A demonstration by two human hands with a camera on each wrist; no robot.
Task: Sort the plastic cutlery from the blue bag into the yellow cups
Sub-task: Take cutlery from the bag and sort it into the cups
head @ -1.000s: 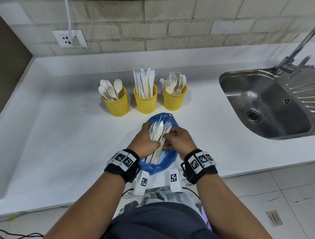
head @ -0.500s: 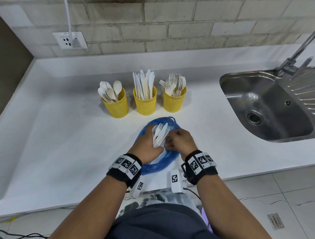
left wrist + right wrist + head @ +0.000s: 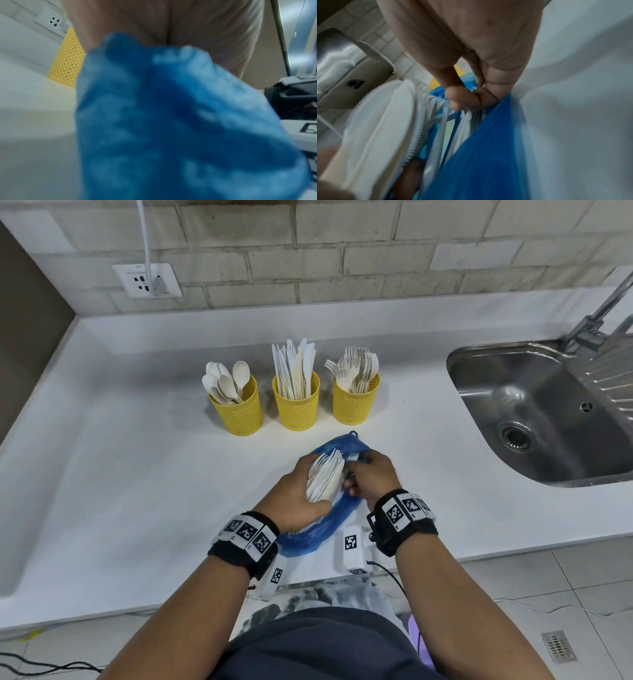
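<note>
A blue bag (image 3: 317, 529) lies on the white counter near the front edge. My left hand (image 3: 298, 494) grips a bundle of white plastic cutlery (image 3: 325, 475) over the bag's mouth. My right hand (image 3: 371, 474) pinches the cutlery (image 3: 464, 116) and the bag's edge (image 3: 488, 142) between thumb and fingers. Three yellow mesh cups stand behind: the left cup (image 3: 239, 414) with spoons, the middle cup (image 3: 297, 409) with knives, the right cup (image 3: 354, 402) with forks. In the left wrist view the blue bag (image 3: 171, 121) fills the frame, blurred.
A steel sink (image 3: 534, 412) with a tap (image 3: 599, 313) lies at the right. A wall socket (image 3: 147, 280) with a plugged cable sits on the brick wall behind. The counter's front edge runs just under my wrists.
Both hands have shifted slightly away from me with the bundle. The cutlery shows shorter out of my left fist, gathered tighter, and the bag's far rim sits closer to the cups.
</note>
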